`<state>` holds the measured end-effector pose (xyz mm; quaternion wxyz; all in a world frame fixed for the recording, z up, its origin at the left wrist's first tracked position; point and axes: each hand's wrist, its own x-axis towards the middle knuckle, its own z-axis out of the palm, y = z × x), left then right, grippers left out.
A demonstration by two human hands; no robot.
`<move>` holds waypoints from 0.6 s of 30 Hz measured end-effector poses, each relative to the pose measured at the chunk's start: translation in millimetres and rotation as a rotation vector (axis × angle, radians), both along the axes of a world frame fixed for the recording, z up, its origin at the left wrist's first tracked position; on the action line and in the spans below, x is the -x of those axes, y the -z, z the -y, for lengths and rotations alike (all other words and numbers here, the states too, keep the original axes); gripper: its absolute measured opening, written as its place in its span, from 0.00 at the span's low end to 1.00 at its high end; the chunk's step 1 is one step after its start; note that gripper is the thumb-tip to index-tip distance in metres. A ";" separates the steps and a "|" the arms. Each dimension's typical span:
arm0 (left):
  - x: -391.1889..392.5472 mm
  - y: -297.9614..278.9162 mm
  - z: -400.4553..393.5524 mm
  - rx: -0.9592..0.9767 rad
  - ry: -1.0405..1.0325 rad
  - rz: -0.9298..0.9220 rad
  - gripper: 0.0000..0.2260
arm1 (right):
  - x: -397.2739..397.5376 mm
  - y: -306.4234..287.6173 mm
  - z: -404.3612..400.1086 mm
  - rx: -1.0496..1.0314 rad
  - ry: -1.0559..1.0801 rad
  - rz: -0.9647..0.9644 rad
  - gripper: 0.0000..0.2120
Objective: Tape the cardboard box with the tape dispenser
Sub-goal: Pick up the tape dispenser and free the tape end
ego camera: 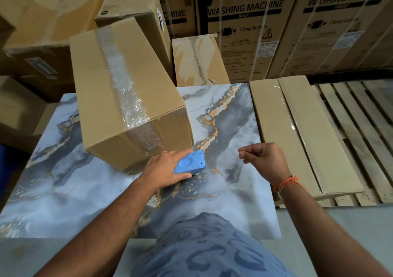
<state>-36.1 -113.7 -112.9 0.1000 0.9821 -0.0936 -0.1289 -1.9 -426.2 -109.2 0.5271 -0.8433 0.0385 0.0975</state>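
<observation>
Both hands work over a marbled blue-grey slab (223, 191) veined with gold, ringed by stacked cartons; washing-machine boxes (244, 32) stand far beyond the hands, and a wooden pallet (350, 127) lies past the right hand. The box (127, 98) sits just ahead of the left hand, its long axis running away from the person, clear tape along the top and down the near end. The left hand (164, 170) grips the blue dispenser (190, 164), whose toothed edge points right. The right hand (265, 159) hovers loosely curled, holding nothing visible.
</observation>
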 end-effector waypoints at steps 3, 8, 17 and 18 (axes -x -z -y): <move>0.2 0.7 -0.8 -0.018 0.000 -0.009 0.36 | 1.5 -0.6 -1.2 0.003 -0.003 -0.004 0.02; 2.9 -0.6 1.0 -0.042 -0.009 -0.013 0.36 | 4.5 -3.0 2.0 0.015 0.005 0.005 0.01; 7.2 -3.8 -13.8 -0.076 0.002 -0.033 0.37 | 3.2 -20.3 30.3 0.027 0.063 0.001 0.02; 6.9 -4.8 -14.4 -0.088 0.016 -0.032 0.37 | 3.0 -21.6 31.2 0.036 0.047 -0.006 0.01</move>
